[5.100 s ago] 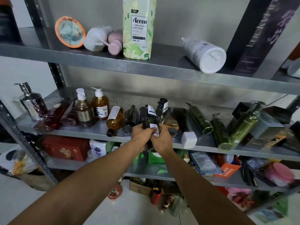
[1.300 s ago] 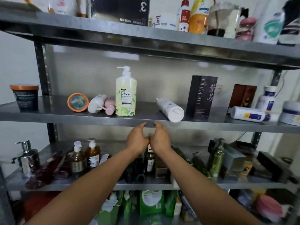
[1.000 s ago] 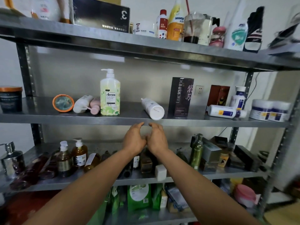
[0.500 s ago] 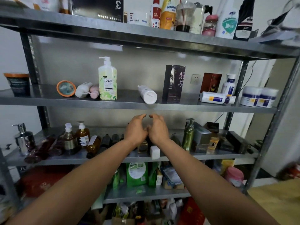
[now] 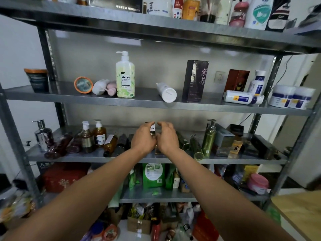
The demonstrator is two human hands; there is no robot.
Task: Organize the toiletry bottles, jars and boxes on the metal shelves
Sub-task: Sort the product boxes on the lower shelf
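Both my hands meet at the middle shelf (image 5: 156,160) of the metal rack. My left hand (image 5: 143,139) grips a small dark bottle with a white label (image 5: 152,130), held upright just above the shelf. My right hand (image 5: 167,139) curls against the bottle's other side, thumb at its base. Dark and amber bottles (image 5: 111,145) lie on their sides to the left of my hands. Two pump bottles (image 5: 93,134) stand upright beyond them. Green bottles (image 5: 196,146) lie to the right, beside one standing green pump bottle (image 5: 209,138).
The shelf above carries an Accen pump bottle (image 5: 125,75), a fallen white bottle (image 5: 166,92), a dark box (image 5: 195,80) and white jars (image 5: 291,98). A chrome dispenser (image 5: 43,135) stands far left. Boxes (image 5: 225,138) crowd the right end. Lower shelves are packed with pouches and boxes.
My hands have dropped from the upper shelf's front edge to the middle shelf, and the small dark bottle now shows between them. The view has tilted down slightly.
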